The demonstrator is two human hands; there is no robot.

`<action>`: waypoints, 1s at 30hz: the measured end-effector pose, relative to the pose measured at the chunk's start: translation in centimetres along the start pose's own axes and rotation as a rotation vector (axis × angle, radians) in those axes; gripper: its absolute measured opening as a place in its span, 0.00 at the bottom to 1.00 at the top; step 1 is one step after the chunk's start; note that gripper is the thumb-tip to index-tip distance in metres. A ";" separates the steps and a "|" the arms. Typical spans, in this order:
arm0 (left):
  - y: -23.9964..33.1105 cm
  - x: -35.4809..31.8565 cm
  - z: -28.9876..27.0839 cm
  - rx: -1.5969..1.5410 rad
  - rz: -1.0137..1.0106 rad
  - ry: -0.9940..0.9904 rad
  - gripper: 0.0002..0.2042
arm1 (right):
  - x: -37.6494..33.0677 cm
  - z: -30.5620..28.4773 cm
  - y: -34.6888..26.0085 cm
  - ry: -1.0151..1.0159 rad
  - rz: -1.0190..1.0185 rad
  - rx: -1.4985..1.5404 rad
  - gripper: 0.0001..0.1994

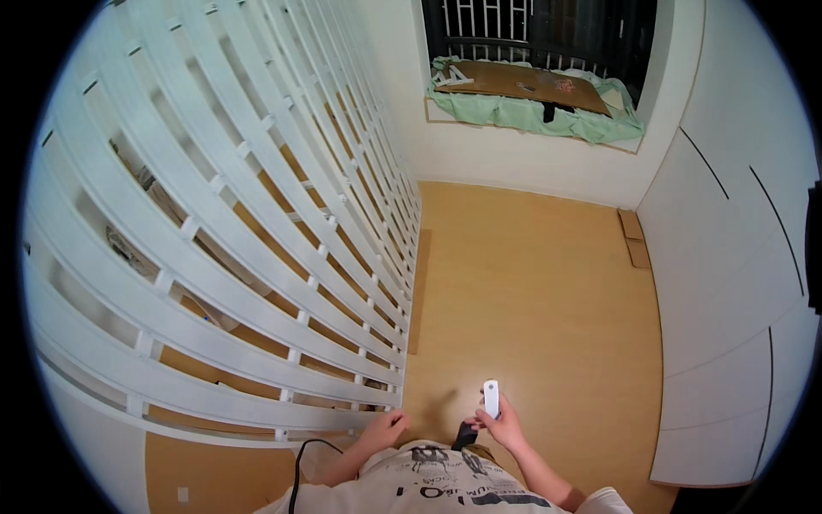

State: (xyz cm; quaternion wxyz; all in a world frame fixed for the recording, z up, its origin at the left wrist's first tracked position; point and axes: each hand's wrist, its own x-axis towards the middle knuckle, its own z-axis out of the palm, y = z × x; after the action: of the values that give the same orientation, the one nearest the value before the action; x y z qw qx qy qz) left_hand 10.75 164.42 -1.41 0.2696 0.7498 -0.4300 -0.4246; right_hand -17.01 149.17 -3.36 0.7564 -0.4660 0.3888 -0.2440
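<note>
- White little remote-shaped device (491,398) sits upright in the right hand (505,424), fingers wrapped round its lower half, held low in front of the belly over the tan floor (531,283). Only the bottom end is gripped, so I'd guess a bump could tip it out, and that floor looks hard.
- Left hand (385,427) holds nothing as far as I can see, fingers loosely curled, hovering just beside the bottom rail of the white slatted frame (257,257). Can't tell if it's actually touching the rail.
- Something small and dark (463,435) hangs right under the right hand, touching or nearly so. Too blurry to say what it is, but if it's tied to the device, it could snag.
- Black cable (300,467) loops down by the left forearm against the printed shirt (445,480). Looks like an easy thing to catch an elbow on when reaching toward the slats.
- That slatted frame leans tall along the left side. A careless push on it could shift it, is my read.
- Further out: flat cardboard pieces (632,238) on the floor by the white panelled wall (736,300), and cardboard on green sheeting (531,111) at the window ledge. Well apart from the hands, so trip stuff only.
</note>
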 end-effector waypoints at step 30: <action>44.9 73.5 0.4 0.097 0.581 0.014 0.18 | 61.5 -29.9 -41.3 0.186 -0.452 -0.260 0.12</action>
State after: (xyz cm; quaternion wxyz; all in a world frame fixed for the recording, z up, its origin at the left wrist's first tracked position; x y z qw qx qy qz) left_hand 11.57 78.38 3.16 0.3468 0.6103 -0.6444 -0.3034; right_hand -6.09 70.39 3.52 0.5777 -0.6097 0.3706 -0.3964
